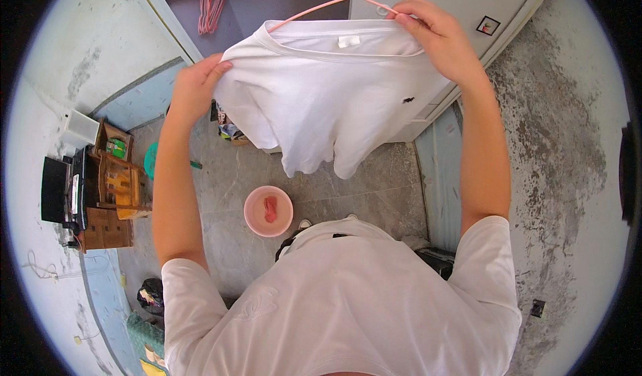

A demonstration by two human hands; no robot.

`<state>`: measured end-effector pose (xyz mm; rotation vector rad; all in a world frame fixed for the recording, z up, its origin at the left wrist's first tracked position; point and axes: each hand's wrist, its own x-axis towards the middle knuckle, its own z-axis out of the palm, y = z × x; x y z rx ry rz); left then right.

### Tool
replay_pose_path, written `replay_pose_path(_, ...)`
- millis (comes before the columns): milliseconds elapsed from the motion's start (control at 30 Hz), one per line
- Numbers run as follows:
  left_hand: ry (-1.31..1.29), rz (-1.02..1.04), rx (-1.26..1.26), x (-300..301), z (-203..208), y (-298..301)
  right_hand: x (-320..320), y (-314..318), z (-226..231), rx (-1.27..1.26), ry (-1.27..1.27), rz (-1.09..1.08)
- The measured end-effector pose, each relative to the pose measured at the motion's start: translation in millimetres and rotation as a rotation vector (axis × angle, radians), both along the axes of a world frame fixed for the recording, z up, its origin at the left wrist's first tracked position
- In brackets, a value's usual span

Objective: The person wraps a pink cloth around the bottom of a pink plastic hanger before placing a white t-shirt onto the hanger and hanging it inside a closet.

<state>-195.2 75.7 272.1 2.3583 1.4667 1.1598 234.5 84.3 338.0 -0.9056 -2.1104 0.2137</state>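
A white T-shirt (301, 95) with a small dark mark on its chest hangs in front of me on a thin pink hanger (321, 7). The hanger's arms run inside the neckline, and its hook leaves the top of the picture. On the left, my left hand (199, 82) is closed with the shirt's shoulder cloth pinched between thumb and fingers. My right hand (438, 35) grips the right side of the neckline, its fingertips at the hanger's sloping arm. The shirt's lower edge hangs loose in folds.
A bundle of pink hangers (214, 5) hangs in an open cabinet at the back. On the floor stands a pink basin (249, 214) with a red cloth (270, 209) in it. A wooden desk (107, 229) with a monitor (55, 189) lines the left wall; a cabinet door (461, 8) is at right.
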Motion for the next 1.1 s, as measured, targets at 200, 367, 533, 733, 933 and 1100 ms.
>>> replay_pose_path(200, 0.036, -0.127, 0.071, 41, 21, 3, -17, -14, 11, -0.057, -0.054, -0.035)
replay_pose_path(367, -0.076, -0.015, 0.057, 24, 5, 14, 17, -25, 7, -0.108, -0.019, -0.036)
replay_pose_path(533, -0.002, -0.092, 0.106, 44, 11, 6, 15, -27, 5, -0.058, -0.368, -0.186)
replay_pose_path(733, 0.125, -0.119, 0.154, 66, 2, 18, -40, -12, -3, 0.042, -0.225, -0.190)
replay_pose_path(933, -0.053, -0.101, -0.112, 65, 21, 18, -10, -3, -16, -0.072, -0.172, -0.122)
replay_pose_path(1100, 0.083, -0.213, 0.122, 101, 14, 24, -17, -1, -22, -0.129, -0.146, -0.130)
